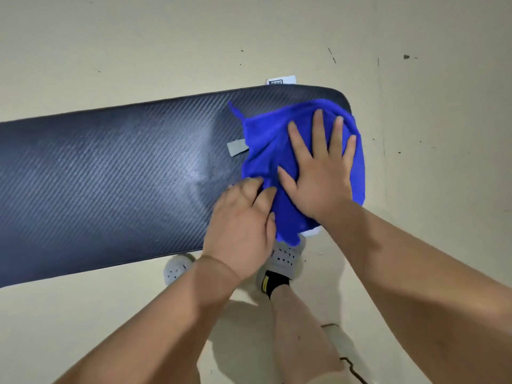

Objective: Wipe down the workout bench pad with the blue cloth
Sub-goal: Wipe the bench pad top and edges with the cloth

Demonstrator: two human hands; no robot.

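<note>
Bench pad (110,173): long axis runs left to right, rounded end at right. Left hand (241,223) has bent fingers on the blue cloth (266,139)'s near-left edge; pinching or only resting, cannot tell. Grey tag (237,148) lies just left of the cloth. Right hand (321,173) is flat, fingers spread, pressing the cloth onto the pad's right end. Grey shoes (285,256) stand below the near edge.

The bench pad (110,173) runs from the frame's left edge to right of centre. The cloth (263,134) lies on its right end, under the right hand (318,176); the left hand (241,225) touches the cloth's lower-left edge.
</note>
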